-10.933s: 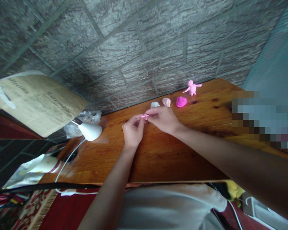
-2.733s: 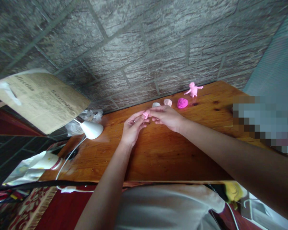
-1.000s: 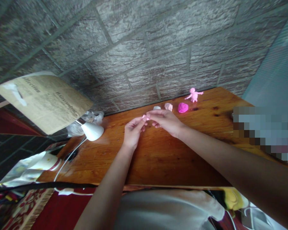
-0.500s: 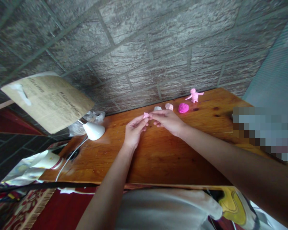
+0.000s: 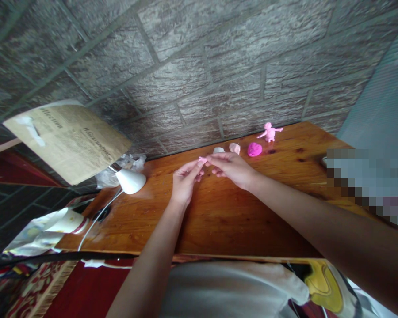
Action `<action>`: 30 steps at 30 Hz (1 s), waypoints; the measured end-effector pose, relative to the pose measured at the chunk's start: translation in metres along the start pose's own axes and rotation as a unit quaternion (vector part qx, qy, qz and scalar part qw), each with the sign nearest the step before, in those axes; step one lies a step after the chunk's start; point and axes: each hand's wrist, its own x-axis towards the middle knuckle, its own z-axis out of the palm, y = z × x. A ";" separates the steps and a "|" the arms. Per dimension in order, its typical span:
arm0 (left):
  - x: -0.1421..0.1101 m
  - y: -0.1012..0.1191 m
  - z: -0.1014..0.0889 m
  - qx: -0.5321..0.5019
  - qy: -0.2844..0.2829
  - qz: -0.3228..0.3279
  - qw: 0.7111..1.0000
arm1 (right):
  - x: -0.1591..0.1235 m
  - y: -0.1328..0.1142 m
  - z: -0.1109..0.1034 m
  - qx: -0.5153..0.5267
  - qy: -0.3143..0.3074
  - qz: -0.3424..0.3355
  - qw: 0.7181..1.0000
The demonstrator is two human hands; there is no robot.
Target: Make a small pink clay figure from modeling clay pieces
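Between my fingertips, above the wooden table, is a small piece of pink modelling clay [image 5: 202, 159]. My left hand [image 5: 185, 180] pinches it from the left with thumb and forefinger. From the right, the fingertips of my right hand [image 5: 231, 168] close on the same piece. Behind my right hand lie a white lump [image 5: 218, 150], partly hidden, a pale pink clay lump [image 5: 235, 148] and a bright magenta clay lump [image 5: 254, 149]. A pink clay figure [image 5: 269, 132] with arms spread stands upright near the wall.
The wooden table [image 5: 146, 225] meets a stone-patterned wall [image 5: 185, 79]. At left are a lamp with a paper shade [image 5: 69, 141] and white base [image 5: 131, 181], its cable, a plastic bag [image 5: 137, 162] and a paper cup [image 5: 66, 221]. A blurred patch covers the right edge.
The pink clay piece shows a little less between my fingers and looks flatter. Both hands stay nearly in place; the whole view has shifted slightly.
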 end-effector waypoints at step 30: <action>0.003 -0.011 -0.008 0.200 -0.012 0.143 0.969 | 0.009 0.020 -0.008 -0.194 -0.046 -0.240 0.950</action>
